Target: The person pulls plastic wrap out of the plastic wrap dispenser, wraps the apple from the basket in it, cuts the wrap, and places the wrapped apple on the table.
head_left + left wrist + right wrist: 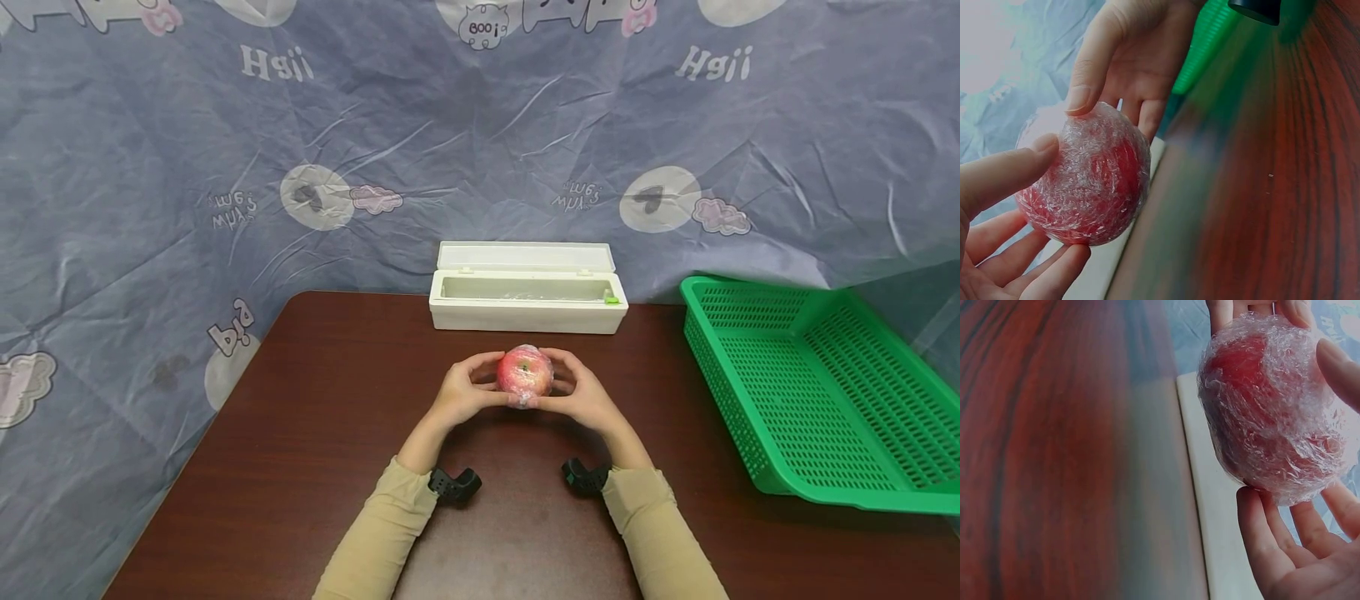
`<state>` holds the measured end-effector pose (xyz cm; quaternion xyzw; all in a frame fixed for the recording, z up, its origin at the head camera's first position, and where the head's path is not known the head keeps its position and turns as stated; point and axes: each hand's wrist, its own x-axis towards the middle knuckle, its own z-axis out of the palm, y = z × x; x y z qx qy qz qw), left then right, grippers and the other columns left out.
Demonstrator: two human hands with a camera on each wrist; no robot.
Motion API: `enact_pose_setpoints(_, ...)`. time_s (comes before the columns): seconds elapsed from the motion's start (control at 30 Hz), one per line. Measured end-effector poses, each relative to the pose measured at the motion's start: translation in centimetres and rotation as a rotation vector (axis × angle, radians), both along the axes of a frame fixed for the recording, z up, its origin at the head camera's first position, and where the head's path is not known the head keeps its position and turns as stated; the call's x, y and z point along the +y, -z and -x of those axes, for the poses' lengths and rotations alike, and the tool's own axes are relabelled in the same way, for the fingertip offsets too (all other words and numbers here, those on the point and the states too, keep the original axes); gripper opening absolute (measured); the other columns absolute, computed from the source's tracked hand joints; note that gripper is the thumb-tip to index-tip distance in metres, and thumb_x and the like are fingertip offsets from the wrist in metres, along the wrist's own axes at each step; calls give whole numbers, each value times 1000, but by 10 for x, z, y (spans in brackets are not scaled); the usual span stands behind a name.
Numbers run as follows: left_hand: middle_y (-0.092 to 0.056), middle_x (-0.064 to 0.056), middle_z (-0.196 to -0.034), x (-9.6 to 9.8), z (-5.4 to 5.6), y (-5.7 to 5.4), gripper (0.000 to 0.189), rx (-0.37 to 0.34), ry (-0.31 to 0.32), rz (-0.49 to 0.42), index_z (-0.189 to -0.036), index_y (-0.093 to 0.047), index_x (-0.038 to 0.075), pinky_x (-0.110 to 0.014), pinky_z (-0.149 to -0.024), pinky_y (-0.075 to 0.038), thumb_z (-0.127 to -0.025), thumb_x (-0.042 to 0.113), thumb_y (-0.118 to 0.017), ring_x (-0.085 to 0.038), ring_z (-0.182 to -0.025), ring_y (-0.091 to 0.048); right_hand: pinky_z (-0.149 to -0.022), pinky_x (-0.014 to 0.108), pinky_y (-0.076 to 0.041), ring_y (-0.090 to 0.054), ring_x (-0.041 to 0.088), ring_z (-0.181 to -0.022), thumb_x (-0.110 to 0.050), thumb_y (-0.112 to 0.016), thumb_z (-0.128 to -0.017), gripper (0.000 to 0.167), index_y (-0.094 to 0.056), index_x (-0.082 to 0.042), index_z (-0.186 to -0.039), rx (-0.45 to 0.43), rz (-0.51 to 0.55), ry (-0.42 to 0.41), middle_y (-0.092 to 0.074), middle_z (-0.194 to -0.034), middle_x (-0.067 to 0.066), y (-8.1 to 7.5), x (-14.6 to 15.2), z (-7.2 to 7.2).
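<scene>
A red apple point(525, 372) wrapped in crinkled clear cling film is held between both hands above the table. My left hand point(463, 392) grips its left side, thumb on the near face and fingers behind. From the other side my right hand point(583, 393) grips it the same way. In the left wrist view the film on the apple point(1094, 178) looks bunched and layered, with both thumbs pressing it. The right wrist view shows fingertips under the wrapped apple point(1272, 412). Beyond the hands stands a white cling film box point(525, 317), its lid raised, with a green piece at its right end.
A green plastic basket point(738, 408) stands at the table's right side. The dark brown wooden table point(322, 433) reaches back to a grey-blue printed cloth point(465, 150) hanging behind it. Black wrist devices point(454, 486) sit at both cuffs.
</scene>
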<state>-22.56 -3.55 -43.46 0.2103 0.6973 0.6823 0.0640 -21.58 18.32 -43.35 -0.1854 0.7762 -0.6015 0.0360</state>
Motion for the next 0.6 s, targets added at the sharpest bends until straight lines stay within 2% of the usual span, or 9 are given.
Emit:
enact_pose_setpoints(0.3, -48, -29, -131, 1, 2, 9, 64, -56, 3, -9, -129, -47, -13, -46, -91, -45, -71, -13, -73, -43, -114, -51, -95, 52, -40, -46, 43, -118, 4, -76, -73, 75, -36, 7, -136, -29, -13, -8, -41, -133, 27, 6, 0, 2)
enact_pose_setpoints(0.53, -50, -28, -128, 2, 4, 16, 62, -30, -15, 12, -126, -49, -13, -48, -90, -45, -70, -12, -75, -42, -114, -52, -95, 53, -39, -46, 44, -118, 6, -76, -73, 75, -36, 8, -136, -44, -11, -15, -41, -133, 28, 11, 1, 4)
enact_pose_setpoints(0.6, -50, -28, -128, 2, 5, 18, 61, -21, -19, 19, -126, -50, -12, -47, -90, -46, -70, -11, -75, -41, -114, -52, -95, 49, -41, -48, 41, -118, 4, -77, -73, 75, -37, 5, -136, -40, -11, -16, -43, -133, 25, 20, 3, 8)
